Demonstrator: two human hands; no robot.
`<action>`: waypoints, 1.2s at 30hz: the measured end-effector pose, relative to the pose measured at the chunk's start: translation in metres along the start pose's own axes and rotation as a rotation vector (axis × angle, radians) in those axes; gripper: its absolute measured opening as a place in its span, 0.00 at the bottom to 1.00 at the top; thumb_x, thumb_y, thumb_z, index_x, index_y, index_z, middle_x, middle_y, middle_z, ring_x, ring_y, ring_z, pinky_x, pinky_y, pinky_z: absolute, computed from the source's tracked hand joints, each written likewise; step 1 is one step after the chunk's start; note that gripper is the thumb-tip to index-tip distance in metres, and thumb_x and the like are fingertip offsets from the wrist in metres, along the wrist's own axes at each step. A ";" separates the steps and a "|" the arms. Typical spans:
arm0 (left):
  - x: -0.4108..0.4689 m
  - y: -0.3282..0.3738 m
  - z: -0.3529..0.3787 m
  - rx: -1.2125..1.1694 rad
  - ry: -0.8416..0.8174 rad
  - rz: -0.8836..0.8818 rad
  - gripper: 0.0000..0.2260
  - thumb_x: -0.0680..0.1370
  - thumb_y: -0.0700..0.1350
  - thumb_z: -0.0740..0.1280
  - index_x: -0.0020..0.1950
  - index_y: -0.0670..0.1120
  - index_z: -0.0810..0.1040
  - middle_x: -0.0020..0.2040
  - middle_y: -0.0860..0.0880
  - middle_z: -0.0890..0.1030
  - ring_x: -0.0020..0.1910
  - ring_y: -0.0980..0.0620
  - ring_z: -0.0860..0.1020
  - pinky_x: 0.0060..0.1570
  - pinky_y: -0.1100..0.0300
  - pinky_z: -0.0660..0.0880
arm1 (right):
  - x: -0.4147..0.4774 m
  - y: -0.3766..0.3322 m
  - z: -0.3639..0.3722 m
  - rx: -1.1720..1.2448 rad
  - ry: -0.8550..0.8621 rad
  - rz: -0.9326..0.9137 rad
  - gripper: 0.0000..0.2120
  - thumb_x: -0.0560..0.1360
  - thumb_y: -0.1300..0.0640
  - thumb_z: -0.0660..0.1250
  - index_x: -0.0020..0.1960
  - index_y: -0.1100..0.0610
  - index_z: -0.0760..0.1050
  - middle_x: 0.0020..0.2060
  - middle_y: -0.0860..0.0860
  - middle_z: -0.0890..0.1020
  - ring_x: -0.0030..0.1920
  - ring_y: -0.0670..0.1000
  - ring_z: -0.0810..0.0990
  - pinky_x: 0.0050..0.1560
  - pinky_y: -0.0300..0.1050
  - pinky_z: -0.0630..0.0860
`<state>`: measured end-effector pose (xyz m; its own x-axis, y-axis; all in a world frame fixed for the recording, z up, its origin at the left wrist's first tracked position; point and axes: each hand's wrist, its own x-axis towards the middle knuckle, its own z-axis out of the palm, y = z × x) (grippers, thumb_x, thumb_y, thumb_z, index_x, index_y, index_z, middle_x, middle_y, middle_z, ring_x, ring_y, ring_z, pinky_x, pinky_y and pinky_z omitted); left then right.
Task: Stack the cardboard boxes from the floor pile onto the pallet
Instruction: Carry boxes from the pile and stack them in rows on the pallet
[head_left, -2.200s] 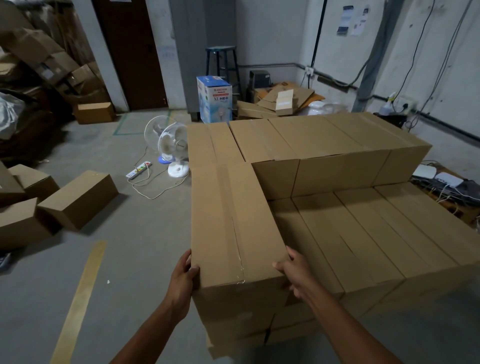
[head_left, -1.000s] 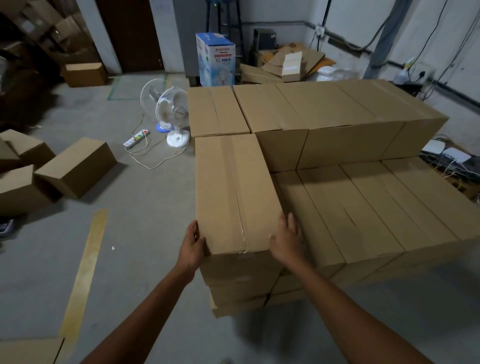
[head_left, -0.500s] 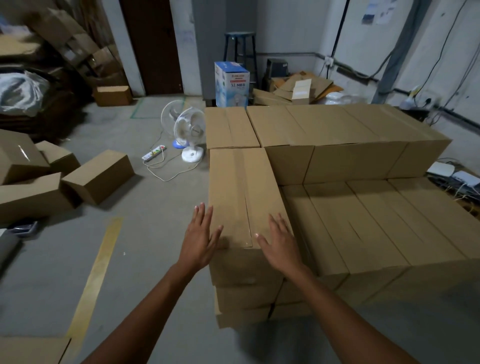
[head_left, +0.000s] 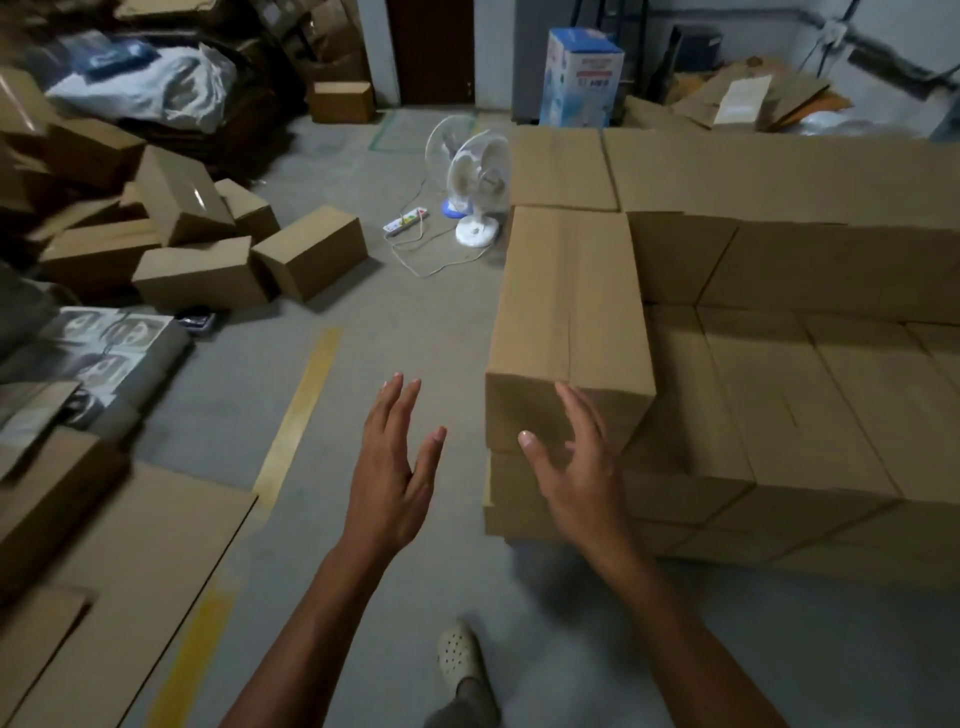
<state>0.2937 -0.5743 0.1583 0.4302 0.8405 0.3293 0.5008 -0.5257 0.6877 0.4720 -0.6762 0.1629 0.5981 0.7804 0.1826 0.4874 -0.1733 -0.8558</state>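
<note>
A long cardboard box (head_left: 569, 296) lies on top of the stack (head_left: 779, 405) of boxes at its left front corner. The pallet under the stack is hidden. Both hands are off the box with fingers spread. My left hand (head_left: 395, 462) hangs over the bare floor to the left of the stack. My right hand (head_left: 576, 462) hovers in front of the box's near end face, holding nothing. A loose pile of cardboard boxes (head_left: 197, 244) lies on the floor at the left.
A white table fan (head_left: 475, 192) and a power strip (head_left: 406, 221) with cable sit on the floor beside the stack. Flat cardboard sheets (head_left: 119, 571) lie at the near left beside a yellow floor line (head_left: 296, 415). A blue fan carton (head_left: 582, 78) stands behind.
Both hands pushed the box onto the stack, let go of it and drew back. The view has swung left, bringing the floor pile into sight.
</note>
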 end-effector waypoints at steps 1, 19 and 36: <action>-0.011 -0.007 -0.008 0.004 0.011 -0.015 0.27 0.83 0.58 0.57 0.80 0.50 0.63 0.80 0.50 0.61 0.80 0.54 0.57 0.74 0.58 0.56 | -0.009 -0.002 0.008 0.019 -0.016 0.004 0.36 0.73 0.34 0.61 0.78 0.45 0.62 0.78 0.46 0.64 0.76 0.47 0.65 0.69 0.58 0.73; 0.020 -0.273 -0.120 0.091 0.023 -0.411 0.27 0.82 0.54 0.60 0.79 0.45 0.64 0.78 0.43 0.65 0.78 0.46 0.62 0.75 0.50 0.61 | 0.056 -0.043 0.289 -0.220 -0.429 -0.005 0.32 0.79 0.47 0.68 0.79 0.55 0.62 0.77 0.54 0.66 0.76 0.54 0.65 0.72 0.42 0.61; 0.262 -0.445 -0.189 0.129 0.097 -0.355 0.27 0.81 0.56 0.59 0.78 0.44 0.66 0.77 0.45 0.68 0.77 0.49 0.62 0.73 0.61 0.57 | 0.288 -0.108 0.489 -0.151 -0.430 -0.024 0.32 0.78 0.51 0.71 0.78 0.56 0.64 0.74 0.55 0.68 0.72 0.55 0.71 0.71 0.51 0.68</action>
<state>0.0415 -0.0956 0.0613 0.1429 0.9784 0.1494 0.6986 -0.2067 0.6850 0.2807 -0.1386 0.0717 0.2823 0.9583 -0.0435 0.6046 -0.2130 -0.7675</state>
